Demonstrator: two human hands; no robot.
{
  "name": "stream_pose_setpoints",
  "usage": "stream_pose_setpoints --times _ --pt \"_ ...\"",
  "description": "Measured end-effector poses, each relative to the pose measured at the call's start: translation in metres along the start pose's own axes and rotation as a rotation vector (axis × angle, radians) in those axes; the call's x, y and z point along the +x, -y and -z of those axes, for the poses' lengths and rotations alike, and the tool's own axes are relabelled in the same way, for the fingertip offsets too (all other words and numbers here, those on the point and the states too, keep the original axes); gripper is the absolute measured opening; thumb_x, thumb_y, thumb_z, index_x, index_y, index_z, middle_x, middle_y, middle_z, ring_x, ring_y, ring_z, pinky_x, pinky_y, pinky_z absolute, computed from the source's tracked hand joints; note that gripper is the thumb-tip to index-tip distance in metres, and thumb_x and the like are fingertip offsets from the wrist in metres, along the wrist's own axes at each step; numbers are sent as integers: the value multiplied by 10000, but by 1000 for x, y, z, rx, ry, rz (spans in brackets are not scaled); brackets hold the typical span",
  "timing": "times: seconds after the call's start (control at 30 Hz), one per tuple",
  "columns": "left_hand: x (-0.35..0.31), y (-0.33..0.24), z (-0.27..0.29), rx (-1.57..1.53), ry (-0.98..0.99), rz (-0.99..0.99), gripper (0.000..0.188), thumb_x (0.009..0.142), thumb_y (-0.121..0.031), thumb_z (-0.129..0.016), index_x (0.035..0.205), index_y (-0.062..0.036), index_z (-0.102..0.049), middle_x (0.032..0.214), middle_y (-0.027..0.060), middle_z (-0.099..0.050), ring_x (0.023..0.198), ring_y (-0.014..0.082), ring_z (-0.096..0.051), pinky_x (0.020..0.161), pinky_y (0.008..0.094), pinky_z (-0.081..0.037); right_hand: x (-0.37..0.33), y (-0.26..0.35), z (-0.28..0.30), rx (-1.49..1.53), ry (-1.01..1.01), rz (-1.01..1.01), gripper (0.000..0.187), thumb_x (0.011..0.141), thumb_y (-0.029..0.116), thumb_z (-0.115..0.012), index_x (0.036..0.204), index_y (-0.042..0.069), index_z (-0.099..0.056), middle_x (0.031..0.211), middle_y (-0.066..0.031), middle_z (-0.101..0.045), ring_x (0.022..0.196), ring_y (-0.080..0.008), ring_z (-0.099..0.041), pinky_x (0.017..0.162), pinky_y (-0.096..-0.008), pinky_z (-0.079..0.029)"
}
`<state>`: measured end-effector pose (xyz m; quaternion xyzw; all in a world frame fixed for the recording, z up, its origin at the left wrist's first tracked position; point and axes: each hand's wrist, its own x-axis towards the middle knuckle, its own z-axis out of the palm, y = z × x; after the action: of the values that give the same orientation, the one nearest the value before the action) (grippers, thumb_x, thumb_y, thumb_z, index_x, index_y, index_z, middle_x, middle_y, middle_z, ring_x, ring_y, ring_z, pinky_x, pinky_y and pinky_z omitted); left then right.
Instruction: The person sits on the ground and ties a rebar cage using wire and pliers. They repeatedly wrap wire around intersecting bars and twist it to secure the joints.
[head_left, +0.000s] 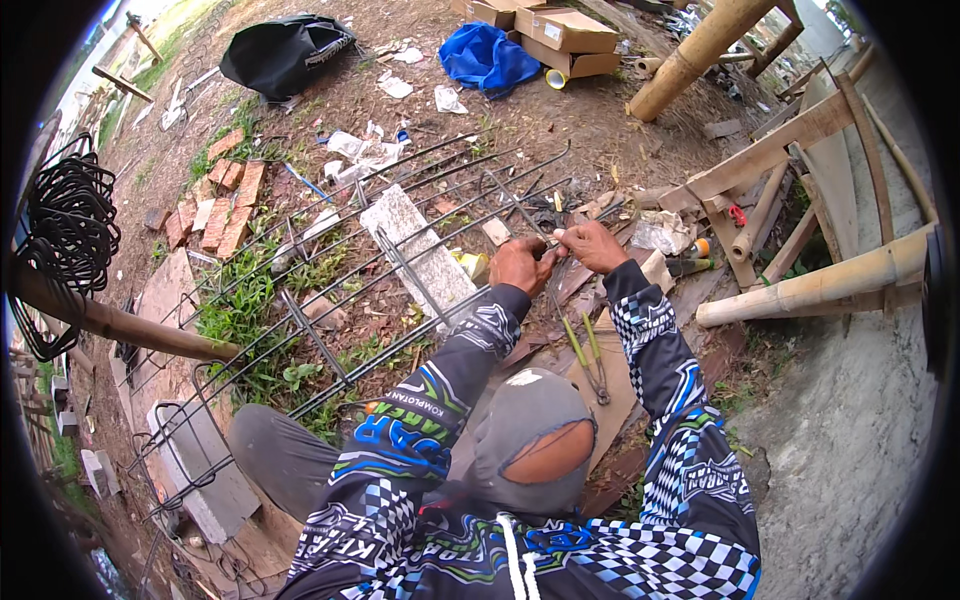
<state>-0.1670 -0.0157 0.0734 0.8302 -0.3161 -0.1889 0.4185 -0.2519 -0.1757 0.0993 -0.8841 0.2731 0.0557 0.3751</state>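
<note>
My left hand and my right hand meet ahead of my knee, beside the end of a long cage of steel bars. Both have their fingers closed in a pinch. Something small and pale shows between the fingertips, too small to name. Below them, pincers with yellow-green handles lie on a flat board, next to my knee in torn grey trousers. Under the cage's bars is a rough pale concrete block.
Broken red bricks lie left of the cage. Bent black steel stirrups hang on a bamboo pole at the left. A bamboo pole and timber bound the right. Farther off are a blue bag and cardboard boxes.
</note>
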Motion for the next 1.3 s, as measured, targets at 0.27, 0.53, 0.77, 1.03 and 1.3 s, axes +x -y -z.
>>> stream_pose_setpoints --times 0.27,0.53,0.77,1.03,1.3 --pt "-1 19 2 61 -81 -93 342 847 -433 -670 932 -112 -751 812 149 -713 782 336 -692 712 426 -541 -43 68 7 -878 -143 517 165 807 185 -614 735 46 -666 695 -144 -655 728 -338 -666 633 -447 -484" --pt "-2 6 7 36 -18 -32 341 855 -437 -658 916 -116 -753 794 140 -713 771 332 -691 718 428 -535 37 58 35 -556 62 252 289 888 349 -621 841 87 -733 797 -156 -690 777 -352 -661 749 -448 -497" --pt "3 2 5 17 -9 -22 324 843 -427 -671 918 -126 -764 776 144 -711 753 328 -695 706 423 -538 -5 -47 5 87 259 191 440 967 370 -519 682 39 -574 535 -40 -485 469 -133 -478 460 -305 -369" --pt "1 7 2 -1 2 -34 342 841 -400 -677 920 -76 -756 791 150 -720 735 309 -702 705 395 -541 -63 -76 -35 801 146 -307 557 946 586 -523 830 49 -614 698 -17 -605 525 -107 -563 477 -250 -458" --pt "5 5 7 -19 21 -23 347 840 -384 -681 931 -59 -762 842 147 -734 764 298 -710 726 373 -548 -182 -172 -131 -282 202 -528 608 654 483 -819 964 9 -597 981 -208 -653 962 -379 -624 848 -450 -485"
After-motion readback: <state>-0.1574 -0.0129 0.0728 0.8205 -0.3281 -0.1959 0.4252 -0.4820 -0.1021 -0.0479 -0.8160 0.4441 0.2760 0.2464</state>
